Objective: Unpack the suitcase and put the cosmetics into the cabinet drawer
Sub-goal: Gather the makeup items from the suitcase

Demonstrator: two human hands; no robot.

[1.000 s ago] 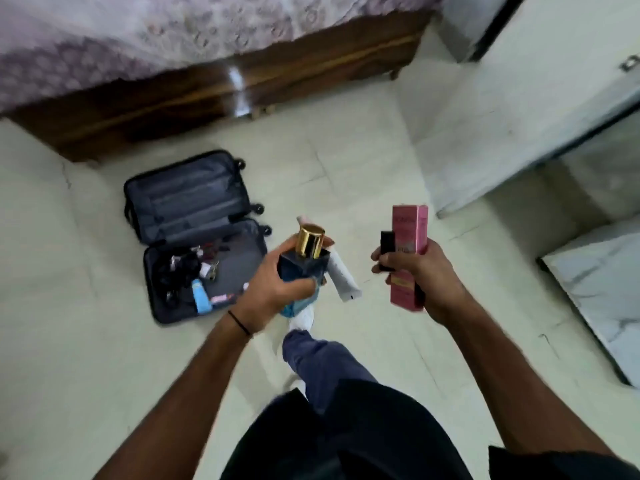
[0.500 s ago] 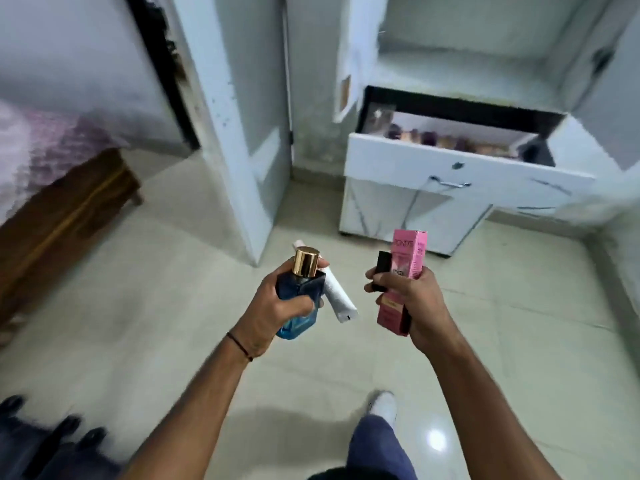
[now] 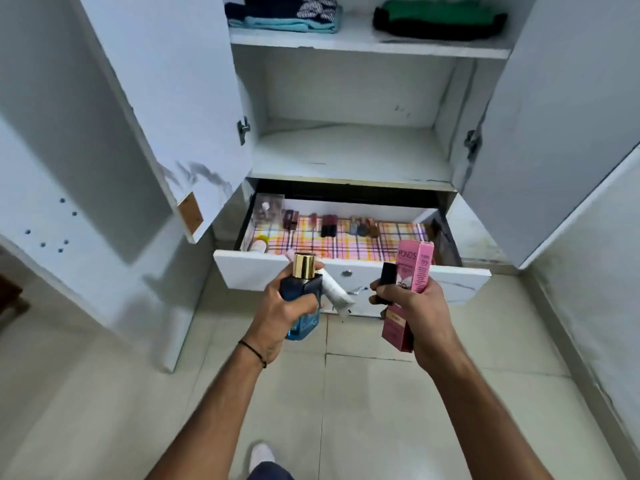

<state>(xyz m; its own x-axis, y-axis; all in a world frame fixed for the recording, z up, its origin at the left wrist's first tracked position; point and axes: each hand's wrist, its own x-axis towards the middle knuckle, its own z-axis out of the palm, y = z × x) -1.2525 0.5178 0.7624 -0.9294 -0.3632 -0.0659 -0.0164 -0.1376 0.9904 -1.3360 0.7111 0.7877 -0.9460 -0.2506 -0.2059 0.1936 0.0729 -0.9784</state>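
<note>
We look through one wide-angle camera worn on the head — facing forward and down, close to the open drawer (image 3: pixel 457 282).

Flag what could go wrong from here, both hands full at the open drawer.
1. The left hand grips a perfume bottle and a white tube together; releasing one may drop the other onto the tile floor.
2. The right hand holds the Pond's box and a black stick together; same slip risk.
3. Small cosmetics stand at the back of the drawer; placing items could topple them.
</note>
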